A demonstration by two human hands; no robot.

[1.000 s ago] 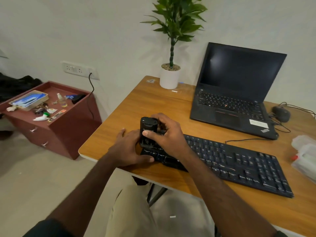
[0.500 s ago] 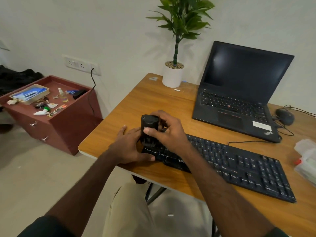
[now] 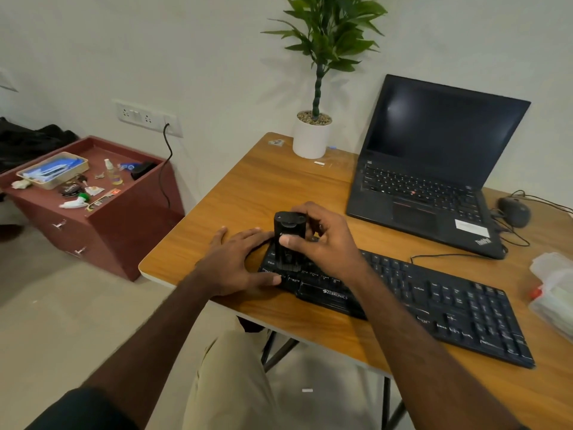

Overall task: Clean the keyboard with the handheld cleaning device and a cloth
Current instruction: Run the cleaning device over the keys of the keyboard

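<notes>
In the middle of the frame, the right hand (image 3: 322, 240) holds a small black cleaning device (image 3: 288, 240) with its fingers and thumb curled round it. The device stands upright, and its bottom end touches the keys at the left end of the black keyboard (image 3: 434, 302). The keyboard lies on the wooden tabletop (image 3: 263, 187) and runs from the middle of the frame down to the lower right. The left hand (image 3: 238, 262) lies flat just left of the device, with its fingers straight. Its palm rests on the tabletop, its thumb touches the front left corner of the keyboard, and it holds nothing. In the upper right of the frame an open black laptop (image 3: 434, 169) with a dark screen sits behind the keyboard. A black mouse (image 3: 513, 211) with a wire lies to the right of the laptop. A green plant in a white pot (image 3: 311, 138) stands at the top middle, at the back edge of the tabletop. At the right edge there is a see-through plastic thing (image 3: 552, 293), too blurry to name. On the left of the frame a dark red cabinet (image 3: 117, 218) stands on the floor, with small things on top of it.
</notes>
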